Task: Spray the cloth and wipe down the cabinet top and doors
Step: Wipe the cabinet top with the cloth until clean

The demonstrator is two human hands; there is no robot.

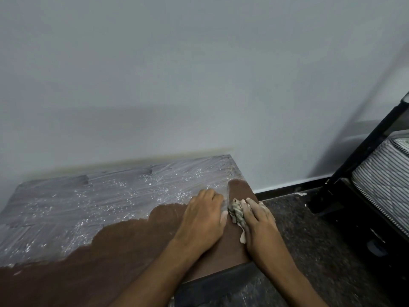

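The brown cabinet top (137, 244) fills the lower left. Its far half is covered in grey-white dust and streaks; the near part shows bare brown wood. My right hand (260, 220) presses a crumpled beige cloth (237, 212) flat onto the top near its right edge, fingers straight over the cloth. My left hand (202, 220) lies palm down on the wood just left of the cloth, its fingers bent at the edge of the dusty area. No spray bottle is in view. The cabinet doors are hidden below the top.
A pale grey wall (177, 74) stands behind the cabinet. Dark speckled floor (309, 240) lies to the right. A black bed frame (363, 156) with a striped mattress (385, 180) stands at the far right.
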